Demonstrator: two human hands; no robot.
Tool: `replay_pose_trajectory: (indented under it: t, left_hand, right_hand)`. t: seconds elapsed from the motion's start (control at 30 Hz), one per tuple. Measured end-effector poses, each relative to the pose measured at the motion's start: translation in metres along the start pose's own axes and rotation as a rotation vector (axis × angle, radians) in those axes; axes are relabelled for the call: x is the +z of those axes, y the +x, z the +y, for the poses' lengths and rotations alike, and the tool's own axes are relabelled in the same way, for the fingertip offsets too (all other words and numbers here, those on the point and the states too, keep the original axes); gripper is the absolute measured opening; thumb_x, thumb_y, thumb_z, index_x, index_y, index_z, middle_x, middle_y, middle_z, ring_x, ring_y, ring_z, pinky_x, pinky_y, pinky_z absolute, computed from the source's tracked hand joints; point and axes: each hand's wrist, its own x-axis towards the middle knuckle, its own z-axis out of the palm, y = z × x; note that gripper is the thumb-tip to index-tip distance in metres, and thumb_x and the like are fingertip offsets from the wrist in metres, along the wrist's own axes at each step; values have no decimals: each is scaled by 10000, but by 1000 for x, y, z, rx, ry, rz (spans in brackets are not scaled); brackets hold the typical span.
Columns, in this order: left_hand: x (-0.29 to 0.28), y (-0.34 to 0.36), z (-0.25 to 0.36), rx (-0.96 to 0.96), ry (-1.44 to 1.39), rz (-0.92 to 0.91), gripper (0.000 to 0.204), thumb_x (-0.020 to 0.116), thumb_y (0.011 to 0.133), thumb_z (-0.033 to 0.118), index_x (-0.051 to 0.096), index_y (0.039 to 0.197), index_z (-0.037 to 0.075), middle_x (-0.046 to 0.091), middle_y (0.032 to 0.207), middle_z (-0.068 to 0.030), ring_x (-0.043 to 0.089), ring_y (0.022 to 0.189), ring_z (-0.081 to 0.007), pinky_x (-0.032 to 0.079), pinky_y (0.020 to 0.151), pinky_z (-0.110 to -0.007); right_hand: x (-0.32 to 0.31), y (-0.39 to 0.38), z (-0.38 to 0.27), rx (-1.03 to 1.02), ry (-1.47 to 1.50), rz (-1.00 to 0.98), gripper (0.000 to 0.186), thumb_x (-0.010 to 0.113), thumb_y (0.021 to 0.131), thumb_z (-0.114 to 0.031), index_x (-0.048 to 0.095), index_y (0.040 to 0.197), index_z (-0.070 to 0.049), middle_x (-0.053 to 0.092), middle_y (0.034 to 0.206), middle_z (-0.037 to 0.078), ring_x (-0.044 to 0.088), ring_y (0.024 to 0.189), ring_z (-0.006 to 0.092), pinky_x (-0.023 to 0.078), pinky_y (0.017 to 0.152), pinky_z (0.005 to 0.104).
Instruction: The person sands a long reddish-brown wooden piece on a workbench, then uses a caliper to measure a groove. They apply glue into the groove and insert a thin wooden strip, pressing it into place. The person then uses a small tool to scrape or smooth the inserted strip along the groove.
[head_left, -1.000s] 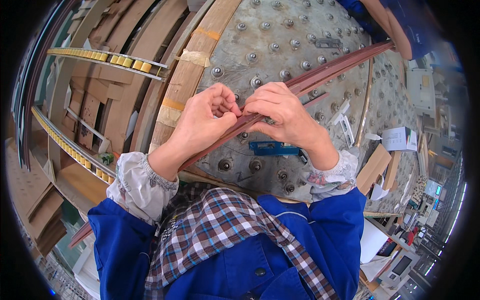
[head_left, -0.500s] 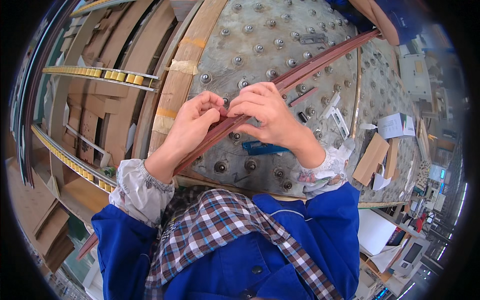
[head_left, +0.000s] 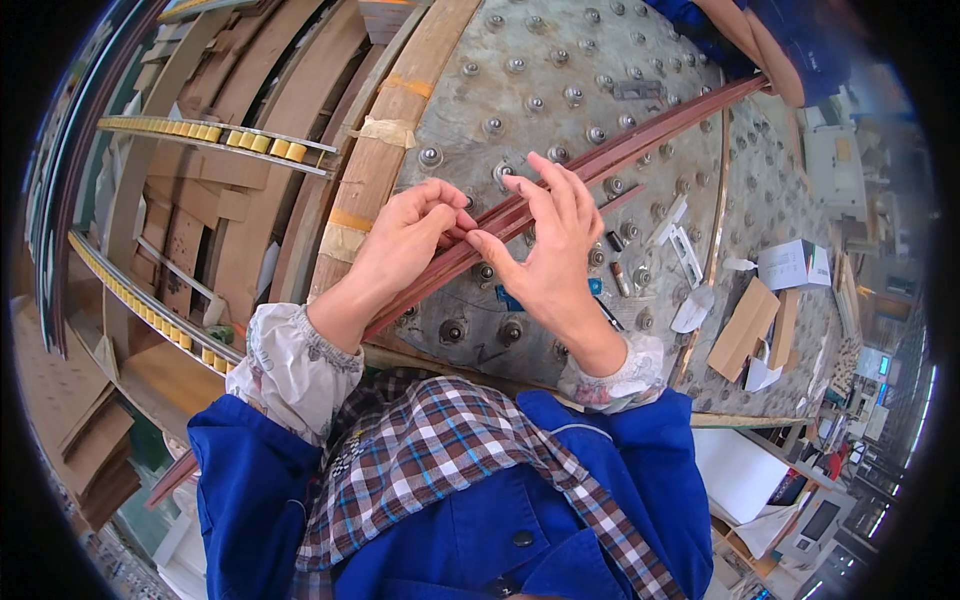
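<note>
The long dark red bar (head_left: 640,145) lies slantwise over the metal table (head_left: 545,78), under the 2 hands. Its long axis goes from the person's left side, near the body, to the far right, where the arm of a co-worker (head_left: 755,35) is next to it. The left hand (head_left: 395,245) is nearer to the body end of the bar; the right hand (head_left: 550,245) is farther along it.

The left grip has the thumb and index finger brought close at the upper edge of the bar, but I cannot tell if they pinch it or some small thing. The right grip is apart: its fingers are spread above the bar, and its thumb reaches to just beside the left fingertips, so between the 2 hands there is little room.

On the left, the wooden edge (head_left: 370,180) of the table is near the left hand. Beyond the bar there is more room, with the metal balls standing up in rows. On the near side, the blue tool (head_left: 515,300) is partly hidden by the right hand. A thin red stick (head_left: 622,200) lies near the bar, and white brackets (head_left: 685,255) are farther right.
</note>
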Motion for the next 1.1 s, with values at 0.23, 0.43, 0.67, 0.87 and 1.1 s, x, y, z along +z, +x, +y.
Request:
replay_pose_trajectory:
  t: [0.23,0.43,0.67,0.87,1.1]
  left_hand:
    - [-1,-1,-1,-7,10,-21,162,442,942,60,569,1031,14,665,953,-73,636,852,-129,505,784,-279]
    - [-1,-4,-5,-70,365,115,390,429,945,168,551,1247,-48,638,1169,-141,569,1138,-208,409,1012,-309]
    - [8,-7,-25,-117,785,-121,599,311,980,381,412,1442,12,438,1444,-210,412,1342,-350,290,1120,-446]
    - [41,-37,-37,-28,892,-13,595,431,978,402,394,1455,48,404,1449,-168,392,1315,-344,277,1084,-520]
    - [32,-33,-57,296,908,86,386,654,882,147,597,1231,-7,565,1114,-169,534,1067,-352,454,916,-419]
  right_hand:
    - [4,3,14,163,148,68,690,814,702,-280,522,1297,-85,362,1488,180,313,1374,365,239,1093,483]
    - [16,-17,16,349,319,306,789,787,798,-272,361,1427,-59,286,1502,213,333,1359,343,295,1099,478]
    - [17,-21,4,953,1288,-32,488,689,904,-224,450,1276,-16,586,1159,103,599,1034,183,536,757,304]
    - [18,-50,14,900,1314,61,296,621,847,-37,558,1132,11,645,1005,64,633,906,152,523,748,305]
    - [22,-81,24,801,1408,177,404,587,839,-1,511,1236,17,615,1142,92,607,1031,179,492,889,336]
